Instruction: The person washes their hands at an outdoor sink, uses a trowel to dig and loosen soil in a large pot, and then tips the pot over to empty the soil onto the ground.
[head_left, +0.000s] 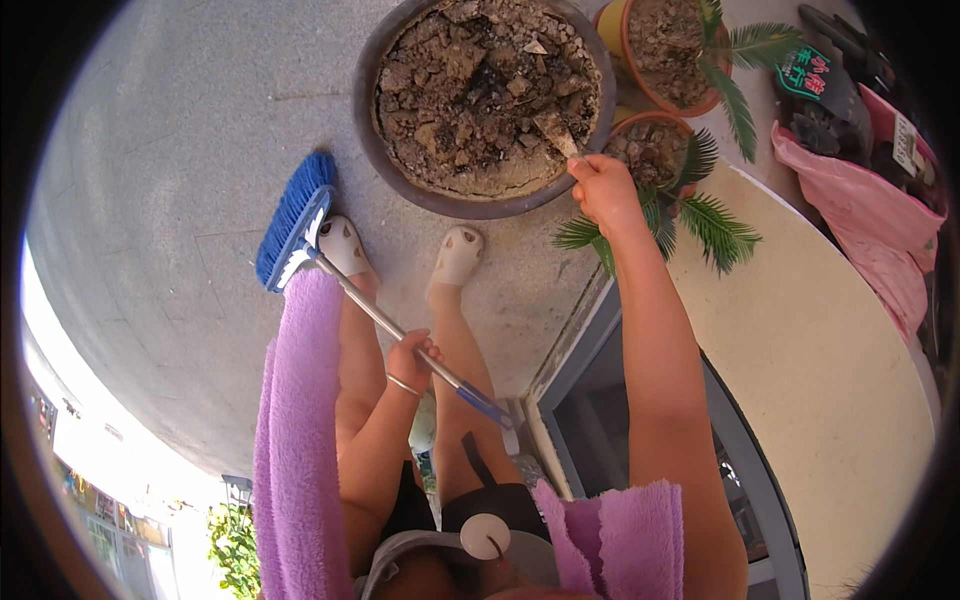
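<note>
My left hand (411, 361), with a bangle at the wrist, grips the metal handle of a broom (360, 296). The broom's blue bristle head (296, 221) is tilted up beside my left clog. At the near right rim of a large round planter (362, 124), my right hand (609, 191) is closed around a small soil-caked tool, perhaps a trowel or scraper (556, 135). Its blade touches the dry, broken soil (450, 97); how deep the tip goes, I cannot tell. Most of its handle is hidden in my fist.
Two smaller pots (679, 105) (649, 146) with cycad-like plants stand right of the planter, fronds reaching near my right forearm. Farther right lies a pink plastic bag (847, 217) near a dark item bearing writing. A framed window (592, 405) is below; a purple towel (307, 420) hangs over my shoulders.
</note>
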